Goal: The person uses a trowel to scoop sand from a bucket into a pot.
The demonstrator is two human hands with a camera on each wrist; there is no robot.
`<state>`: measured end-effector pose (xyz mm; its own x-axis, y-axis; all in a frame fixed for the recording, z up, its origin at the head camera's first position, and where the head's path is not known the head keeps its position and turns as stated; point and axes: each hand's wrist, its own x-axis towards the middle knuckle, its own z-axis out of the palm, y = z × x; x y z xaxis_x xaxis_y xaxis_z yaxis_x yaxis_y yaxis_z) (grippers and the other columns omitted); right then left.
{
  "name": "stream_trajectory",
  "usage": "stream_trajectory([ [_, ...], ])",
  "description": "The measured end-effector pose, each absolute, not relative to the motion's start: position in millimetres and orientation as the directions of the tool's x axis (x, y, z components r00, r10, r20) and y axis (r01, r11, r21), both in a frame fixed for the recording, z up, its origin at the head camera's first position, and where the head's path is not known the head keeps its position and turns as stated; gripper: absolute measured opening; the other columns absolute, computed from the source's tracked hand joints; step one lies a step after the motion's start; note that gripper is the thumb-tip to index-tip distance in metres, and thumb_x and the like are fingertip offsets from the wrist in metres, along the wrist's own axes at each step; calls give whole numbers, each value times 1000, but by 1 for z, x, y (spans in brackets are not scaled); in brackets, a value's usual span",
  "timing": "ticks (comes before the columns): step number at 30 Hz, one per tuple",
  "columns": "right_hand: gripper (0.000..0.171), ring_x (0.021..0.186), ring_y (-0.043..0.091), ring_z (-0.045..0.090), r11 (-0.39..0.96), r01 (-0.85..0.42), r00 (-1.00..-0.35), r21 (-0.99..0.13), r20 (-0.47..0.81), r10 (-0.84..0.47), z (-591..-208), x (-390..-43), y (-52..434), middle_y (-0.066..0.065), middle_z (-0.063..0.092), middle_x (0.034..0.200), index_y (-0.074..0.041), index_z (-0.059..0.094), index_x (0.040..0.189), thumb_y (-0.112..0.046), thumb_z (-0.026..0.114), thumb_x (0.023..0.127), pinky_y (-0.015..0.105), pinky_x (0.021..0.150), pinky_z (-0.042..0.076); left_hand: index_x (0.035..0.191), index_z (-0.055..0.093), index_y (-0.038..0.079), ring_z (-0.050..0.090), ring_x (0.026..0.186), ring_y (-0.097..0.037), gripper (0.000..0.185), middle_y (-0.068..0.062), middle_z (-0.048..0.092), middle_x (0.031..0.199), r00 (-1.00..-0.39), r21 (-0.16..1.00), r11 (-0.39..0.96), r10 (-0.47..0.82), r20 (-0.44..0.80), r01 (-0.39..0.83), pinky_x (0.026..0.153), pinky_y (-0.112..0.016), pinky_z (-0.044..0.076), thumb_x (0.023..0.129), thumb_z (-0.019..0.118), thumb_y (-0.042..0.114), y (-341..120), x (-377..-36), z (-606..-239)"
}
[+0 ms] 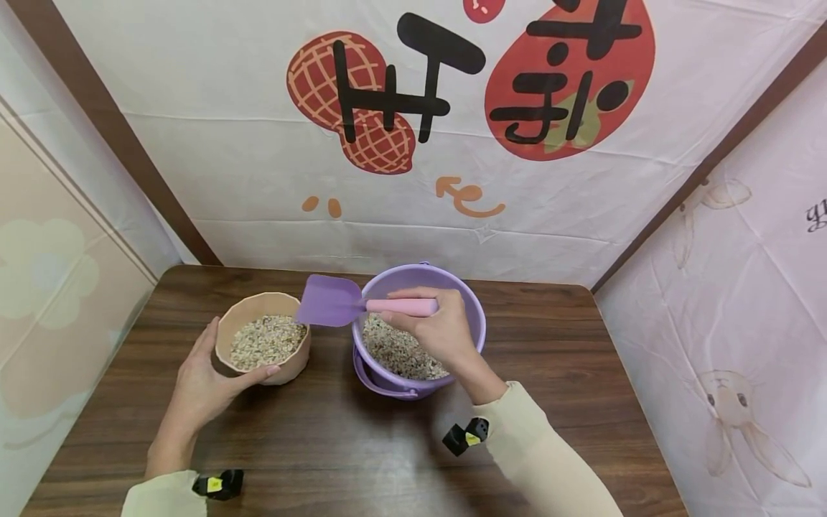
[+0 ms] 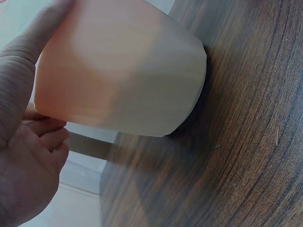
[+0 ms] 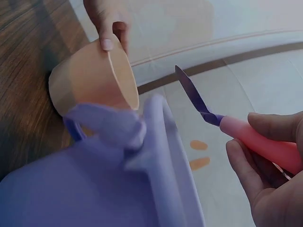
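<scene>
grain could scatter onto the table (image 1: pixel 336 431) if the scoop (image 1: pixel 329 301), pinched by right hand (image 1: pixel 439 330) fingers, tips; left hand (image 1: pixel 200 380) fingers curl round the cup (image 1: pixel 265 345).

Surface: a dark brown wooden table (image 1: pixel 336 445) with a streaky grain carried everything.
Far edge: it met the white printed cloth hung behind it.
Sides: pale patterned cloth panels closed it in to the left and right.
Left of centre: a peach cup (image 1: pixel 263 347) with faceted sides stood on the wood, holding pale grain.
Cup footing: in the left wrist view the cup (image 2: pixel 118 71) sat with its base on the table (image 2: pixel 236 142), throwing a dark shadow beside it.
Centre: a purple bucket (image 1: pixel 420 327) stood just right of the cup, near it, with grain inside and its handle lying down at the front.
</scene>
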<state>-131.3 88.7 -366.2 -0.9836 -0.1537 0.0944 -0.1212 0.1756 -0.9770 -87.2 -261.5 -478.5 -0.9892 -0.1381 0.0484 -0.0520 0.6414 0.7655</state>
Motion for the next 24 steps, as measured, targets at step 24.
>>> stream_trajectory([
  [24,42,93,21,74,6,-11,-995,-1000,11,97,-387,-101,175,12,77,95,5,74,114,-6,89,76,31,80,60,163,7,5,18,146,-56,131,-30,13,164,-989,770,635,-143,35,-65,109,-75,22,72,93,42,-260,-86,-479],
])
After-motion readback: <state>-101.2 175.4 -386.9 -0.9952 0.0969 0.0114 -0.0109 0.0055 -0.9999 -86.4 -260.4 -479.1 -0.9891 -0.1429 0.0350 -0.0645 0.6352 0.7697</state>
